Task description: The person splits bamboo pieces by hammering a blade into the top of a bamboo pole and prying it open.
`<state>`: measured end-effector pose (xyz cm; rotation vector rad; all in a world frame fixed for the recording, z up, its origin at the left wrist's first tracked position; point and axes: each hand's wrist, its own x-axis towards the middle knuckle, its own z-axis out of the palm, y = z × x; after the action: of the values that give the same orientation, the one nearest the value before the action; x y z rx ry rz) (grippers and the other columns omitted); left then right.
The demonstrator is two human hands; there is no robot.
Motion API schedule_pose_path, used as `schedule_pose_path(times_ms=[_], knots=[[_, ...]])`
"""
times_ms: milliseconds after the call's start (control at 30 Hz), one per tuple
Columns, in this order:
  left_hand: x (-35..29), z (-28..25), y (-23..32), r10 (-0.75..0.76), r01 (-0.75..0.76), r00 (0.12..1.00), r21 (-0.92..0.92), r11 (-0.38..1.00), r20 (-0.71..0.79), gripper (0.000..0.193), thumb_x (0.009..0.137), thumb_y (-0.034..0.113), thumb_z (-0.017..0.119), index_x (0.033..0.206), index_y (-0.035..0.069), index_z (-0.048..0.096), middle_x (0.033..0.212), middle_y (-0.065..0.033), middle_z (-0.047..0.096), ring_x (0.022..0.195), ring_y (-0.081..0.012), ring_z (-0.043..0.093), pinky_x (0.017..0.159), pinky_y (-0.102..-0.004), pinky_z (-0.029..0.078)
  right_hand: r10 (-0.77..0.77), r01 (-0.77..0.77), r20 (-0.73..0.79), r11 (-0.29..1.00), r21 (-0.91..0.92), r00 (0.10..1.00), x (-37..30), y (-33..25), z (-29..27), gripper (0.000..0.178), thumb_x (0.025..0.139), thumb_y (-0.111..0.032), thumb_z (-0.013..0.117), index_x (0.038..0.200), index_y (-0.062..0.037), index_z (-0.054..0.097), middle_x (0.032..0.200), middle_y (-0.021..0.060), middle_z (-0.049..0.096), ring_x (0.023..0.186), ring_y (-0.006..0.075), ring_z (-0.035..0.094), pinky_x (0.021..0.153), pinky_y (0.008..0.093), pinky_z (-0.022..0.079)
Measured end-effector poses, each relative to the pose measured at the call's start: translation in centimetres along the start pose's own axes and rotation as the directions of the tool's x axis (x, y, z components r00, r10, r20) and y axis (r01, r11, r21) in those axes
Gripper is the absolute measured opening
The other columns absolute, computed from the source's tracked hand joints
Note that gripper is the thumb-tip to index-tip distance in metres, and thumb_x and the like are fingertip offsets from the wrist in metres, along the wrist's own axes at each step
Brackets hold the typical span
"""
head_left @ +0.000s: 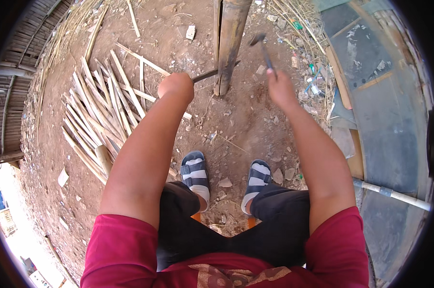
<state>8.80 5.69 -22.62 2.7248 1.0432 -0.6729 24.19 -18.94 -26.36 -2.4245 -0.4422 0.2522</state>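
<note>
A thick bamboo pole [233,41] stands on the dirt in front of me, with a long split running down its left side. My left hand [176,88] is closed round the grip of a long dark blade [205,76], a machete by its look. The blade lies across the pole near its lower end, and a tip shows past the pole's right side. To the right of the pole, my right hand [281,89] grips a hammer [267,56] by its handle. The hammer's head is raised, apart from both blade and pole.
Split bamboo strips [102,103] lie heaped on the ground at left. Grey sheets [394,125] and a white pipe [404,197] line the right side. Stones and litter [313,86] are scattered about. My sandalled feet [195,168] rest below the pole. A slatted bamboo wall [15,91] stands at far left.
</note>
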Motion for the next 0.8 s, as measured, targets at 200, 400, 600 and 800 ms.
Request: schedule_pose_path(times_ms=[200,400,600,800], knots=[[-0.4,-0.4,-0.2,-0.025,0.026,0.999,-0.028,0.999,0.028,0.028,0.092,0.015,0.063,0.117,0.011,0.073,0.121,-0.0124,0.071,0.113,-0.0312,0.068,0.092,-0.0407,0.057,0.025,0.006,-0.153,0.98,0.199,0.988,-0.7,-4.4,-1.2,0.042,0.106,-0.04,0.045,0.107,-0.0001,0.06,0.094,0.0264,0.067,0.09,0.0415,0.067,0.08,0.052,0.049],[0.1,1.1,0.0,0.018,-0.018,0.999,-0.003,1.0,0.028,0.027,0.092,0.013,0.063,0.117,0.009,0.073,0.123,-0.0133,0.07,0.114,-0.031,0.068,0.092,-0.0398,0.057,-0.048,0.048,-0.006,0.999,-0.007,0.999,-1.6,0.4,3.1,0.042,0.104,-0.039,0.047,0.101,0.0004,0.06,0.089,0.0262,0.067,0.086,0.046,0.066,0.077,0.0557,0.048],[0.0,0.9,0.6,0.013,-0.012,1.0,-0.06,0.998,0.017,0.027,0.089,0.015,0.064,0.114,0.01,0.074,0.116,-0.0152,0.072,0.108,-0.0332,0.07,0.09,-0.042,0.058,-0.011,0.027,-0.13,0.993,0.116,0.992,-0.3,-2.5,-0.6,0.042,0.104,-0.039,0.048,0.1,0.0005,0.061,0.086,0.0263,0.067,0.082,0.0476,0.066,0.076,0.0542,0.049],[0.4,1.4,0.1,0.037,-0.037,0.999,-0.036,0.999,-0.002,0.025,0.09,0.014,0.064,0.112,0.009,0.074,0.116,-0.0147,0.072,0.109,-0.0332,0.07,0.089,-0.042,0.058,-0.028,0.039,0.09,0.991,-0.126,0.996,-0.8,0.2,1.5,0.043,0.104,-0.04,0.048,0.105,-0.0002,0.063,0.084,0.0237,0.067,0.082,0.0439,0.067,0.077,0.0512,0.05]])
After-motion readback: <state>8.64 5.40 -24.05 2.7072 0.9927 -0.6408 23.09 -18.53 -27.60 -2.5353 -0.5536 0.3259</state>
